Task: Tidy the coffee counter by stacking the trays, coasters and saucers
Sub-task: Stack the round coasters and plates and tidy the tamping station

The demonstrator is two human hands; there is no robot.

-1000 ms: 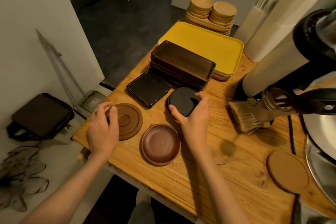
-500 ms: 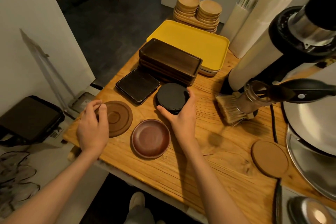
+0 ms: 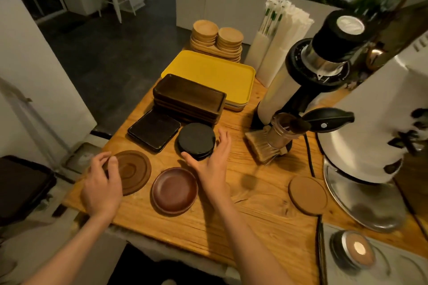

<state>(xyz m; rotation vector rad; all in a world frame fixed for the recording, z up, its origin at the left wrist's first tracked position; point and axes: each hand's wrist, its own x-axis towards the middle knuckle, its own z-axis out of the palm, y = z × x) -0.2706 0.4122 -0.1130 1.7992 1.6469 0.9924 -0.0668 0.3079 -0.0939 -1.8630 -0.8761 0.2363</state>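
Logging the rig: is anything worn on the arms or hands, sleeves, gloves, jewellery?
Nothing visible. The left hand and right hand are bare, with no gloves, rings or watch showing, and both forearms are bare up to the frame edge, no sleeves.

Coaster stack (image 3: 196, 140) sits before stacked trays (image 3: 188, 99), behind the saucer (image 3: 174, 190).

black coaster stack (image 3: 196, 140) beside square tray (image 3: 154, 129); brown saucer (image 3: 174, 190) and flat wooden disc (image 3: 133, 172) nearer.

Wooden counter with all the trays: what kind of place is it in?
Probably a café's coffee bar: a coffee grinder stands beside wrapped straws, and stacked dark wooden trays and a yellow tray sit nearby.
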